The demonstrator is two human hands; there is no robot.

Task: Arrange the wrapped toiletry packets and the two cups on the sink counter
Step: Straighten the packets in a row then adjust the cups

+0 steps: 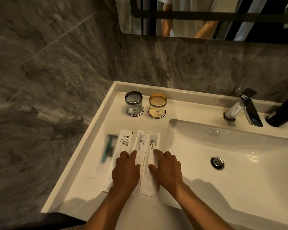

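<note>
Head view: left hand [125,171] and right hand [167,168] lie flat, grip holding nothing, squaring two toothbrush packets [152,146] along the tabletop's [93,193] front edge. I'd guess the razor packet [107,149] gets lined up next.

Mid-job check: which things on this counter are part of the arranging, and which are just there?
Part of the job:
- razor packet
- printed white packet
- two BRUSHING TEETH packets, under the left hand and right hand
- grey cup
- amber cup

Just there:
- faucet
- black bottle
- drain plug
- mirror
</note>
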